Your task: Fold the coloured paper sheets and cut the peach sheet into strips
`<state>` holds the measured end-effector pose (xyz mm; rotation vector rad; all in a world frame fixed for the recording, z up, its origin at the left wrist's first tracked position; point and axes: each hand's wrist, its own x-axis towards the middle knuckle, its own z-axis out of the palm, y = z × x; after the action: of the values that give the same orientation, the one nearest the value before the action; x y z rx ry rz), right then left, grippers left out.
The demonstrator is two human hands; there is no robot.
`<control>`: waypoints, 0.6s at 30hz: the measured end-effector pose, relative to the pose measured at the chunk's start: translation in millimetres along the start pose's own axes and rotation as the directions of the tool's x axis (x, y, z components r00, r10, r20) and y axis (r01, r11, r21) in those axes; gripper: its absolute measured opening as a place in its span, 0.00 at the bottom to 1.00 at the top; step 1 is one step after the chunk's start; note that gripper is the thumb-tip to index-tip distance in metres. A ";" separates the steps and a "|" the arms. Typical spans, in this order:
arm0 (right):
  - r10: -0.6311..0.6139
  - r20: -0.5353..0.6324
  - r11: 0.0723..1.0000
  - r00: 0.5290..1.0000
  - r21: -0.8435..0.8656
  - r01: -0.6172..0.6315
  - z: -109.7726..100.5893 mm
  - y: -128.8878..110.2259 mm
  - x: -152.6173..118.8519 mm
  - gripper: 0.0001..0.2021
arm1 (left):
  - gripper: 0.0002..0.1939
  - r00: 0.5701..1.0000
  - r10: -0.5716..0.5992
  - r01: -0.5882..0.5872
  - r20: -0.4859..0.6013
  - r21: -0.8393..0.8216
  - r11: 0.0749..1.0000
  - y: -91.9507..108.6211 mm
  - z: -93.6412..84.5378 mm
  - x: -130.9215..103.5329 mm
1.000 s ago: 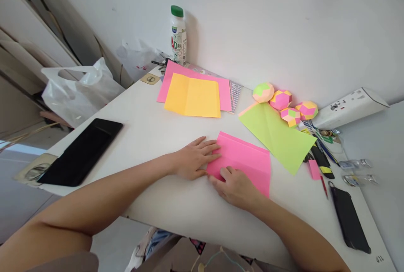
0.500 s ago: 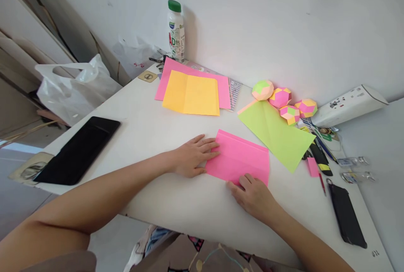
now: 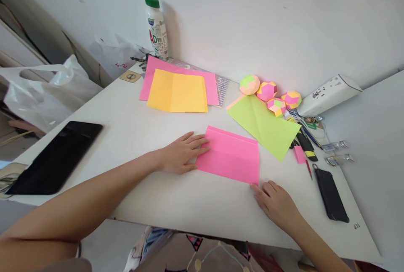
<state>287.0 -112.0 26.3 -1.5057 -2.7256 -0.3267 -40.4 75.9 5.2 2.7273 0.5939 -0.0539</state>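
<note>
A pink sheet of paper point(image 3: 229, 156) lies flat on the table, with a narrow folded band along its far edge. My left hand point(image 3: 180, 154) rests flat, fingers spread, its fingertips on the sheet's left edge. At the near right corner, my right hand point(image 3: 276, 202) touches the paper with one outstretched digit; the other fingers are loosely curled and grip nothing. Beyond lie a creased yellow sheet point(image 3: 189, 93) on a larger pink sheet point(image 3: 147, 83), and a lime-green sheet point(image 3: 271, 131) to the right.
Several faceted paper balls point(image 3: 267, 91) sit by the wall. A bottle point(image 3: 158, 36) with a green cap stands at the back left. A black tablet point(image 3: 53, 158) lies left; a black pouch point(image 3: 331, 194), a cutter point(image 3: 307, 148) and a white box point(image 3: 330, 95) are right.
My right hand has slid rightward along the near edge of the pink sheet to its corner. My left hand stays on the left edge. The whole view has shifted slightly.
</note>
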 end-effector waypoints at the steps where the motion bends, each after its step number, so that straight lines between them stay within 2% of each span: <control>1: 0.014 -0.001 1.000 1.000 0.000 -0.014 -0.5 1.3 -4.8 0.12 | 0.32 1.000 0.000 0.000 0.000 -0.001 1.000 0.0 -0.1 -0.1; 6: 0.073 -0.013 0.996 0.997 0.044 -0.072 -1.2 6.4 -23.7 0.13 | 0.31 1.000 0.005 -0.005 0.003 -0.012 1.000 -1.7 1.9 -0.5; 10: 0.196 -0.035 0.949 0.980 0.260 -0.180 -2.2 8.1 -25.6 0.10 | 0.32 0.999 0.017 -0.018 -0.027 -0.048 0.999 -3.4 3.0 -0.3; 13: 0.261 -0.146 0.892 0.954 0.415 -0.180 -3.1 3.8 -8.8 0.09 | 0.31 1.000 0.022 -0.023 -0.020 -0.061 0.998 -3.1 1.0 -0.4; 15: 0.197 -0.227 0.894 0.954 0.442 -0.080 -2.9 -4.3 13.7 0.10 | 0.30 1.000 0.019 -0.020 -0.005 -0.063 0.998 -2.6 -0.7 -0.6; 18: -0.023 -0.242 0.917 0.970 0.381 0.117 -0.1 -23.5 58.1 0.13 | 0.31 1.000 0.019 -0.019 0.000 -0.065 0.998 -1.8 -1.8 -0.8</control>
<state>236.1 -75.5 28.6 -1.1824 -2.4702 0.0463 -41.9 77.6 6.4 2.6698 0.5598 -0.0306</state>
